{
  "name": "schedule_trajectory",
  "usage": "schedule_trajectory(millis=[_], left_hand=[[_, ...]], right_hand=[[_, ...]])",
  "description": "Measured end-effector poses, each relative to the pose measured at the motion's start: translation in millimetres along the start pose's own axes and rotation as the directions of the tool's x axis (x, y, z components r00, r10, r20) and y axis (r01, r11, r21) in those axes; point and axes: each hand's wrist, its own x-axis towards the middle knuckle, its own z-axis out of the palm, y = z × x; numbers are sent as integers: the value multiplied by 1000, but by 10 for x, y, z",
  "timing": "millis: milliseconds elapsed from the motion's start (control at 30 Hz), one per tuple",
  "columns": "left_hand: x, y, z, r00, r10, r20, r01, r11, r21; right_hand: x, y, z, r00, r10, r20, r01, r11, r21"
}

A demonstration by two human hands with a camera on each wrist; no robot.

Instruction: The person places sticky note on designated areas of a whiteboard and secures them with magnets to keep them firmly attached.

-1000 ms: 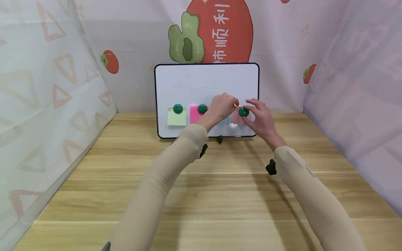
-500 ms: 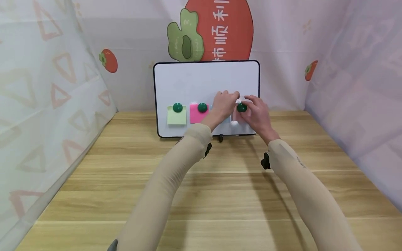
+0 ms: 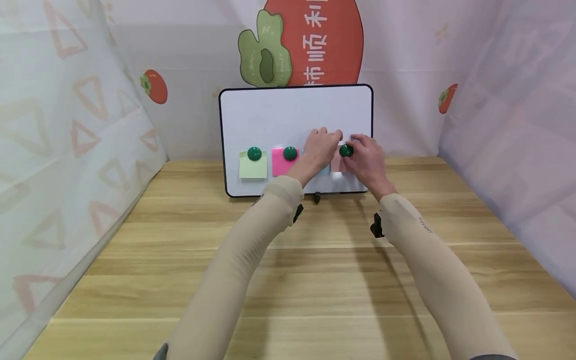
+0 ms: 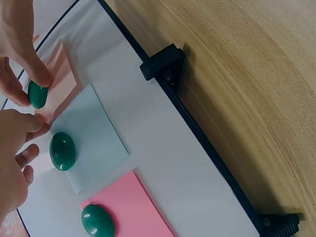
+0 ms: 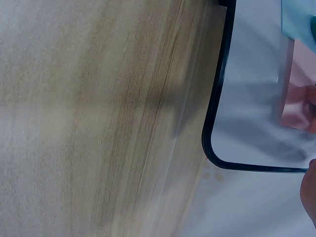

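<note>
A whiteboard (image 3: 270, 115) with a black frame stands at the table's far side. My right hand (image 3: 368, 161) grips a round green magnet (image 3: 346, 151) between thumb and fingers, at the top of a salmon sticky note (image 3: 338, 164). Beside it, my left hand (image 3: 320, 150) pinches that note's upper edge between thumb and index finger, best seen in the left wrist view. The other fingers of the left hand curl near a second green magnet (image 4: 62, 151), which sits on a light blue sticky note (image 4: 98, 140). In the right wrist view the right hand is mostly cut off.
Further left on the board, green magnets hold a bright pink note (image 3: 281, 167) and a pale green note (image 3: 253, 167). Black feet (image 4: 165, 64) prop the board on the wooden table (image 3: 315, 280). Printed curtains enclose the back and sides.
My right hand has moved slightly left and up, bringing the green magnet to the top of the salmon note. The left hand has stayed almost in place at the note's edge.
</note>
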Motion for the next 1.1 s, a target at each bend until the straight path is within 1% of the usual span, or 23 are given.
schedule_trajectory(millis=[167, 333, 533, 667, 833, 1000, 1100], left_hand=[[-4, 29, -36, 999, 33, -17, -33, 999, 10], [9, 60, -26, 999, 40, -14, -39, 998, 58], [45, 101, -47, 999, 54, -10, -52, 989, 137], [62, 124, -92, 999, 38, 35, -45, 980, 196], [67, 133, -116, 997, 7, 77, -24, 973, 229], [53, 117, -107, 997, -23, 72, 6, 975, 224], [31, 82, -84, 998, -21, 63, 7, 977, 214]], right_hand=[[45, -26, 21, 1000, 15, -6, -15, 1000, -6], [49, -33, 31, 1000, 27, 6, -27, 1000, -13], [57, -39, 35, 999, 39, -14, -39, 999, -14], [67, -47, 47, 999, 41, -12, -41, 999, -17], [56, -55, 58, 999, 43, -6, -43, 999, -27], [53, -59, 69, 1000, 25, -7, -25, 998, -65], [47, -61, 70, 1000, 25, -4, -26, 997, -75]])
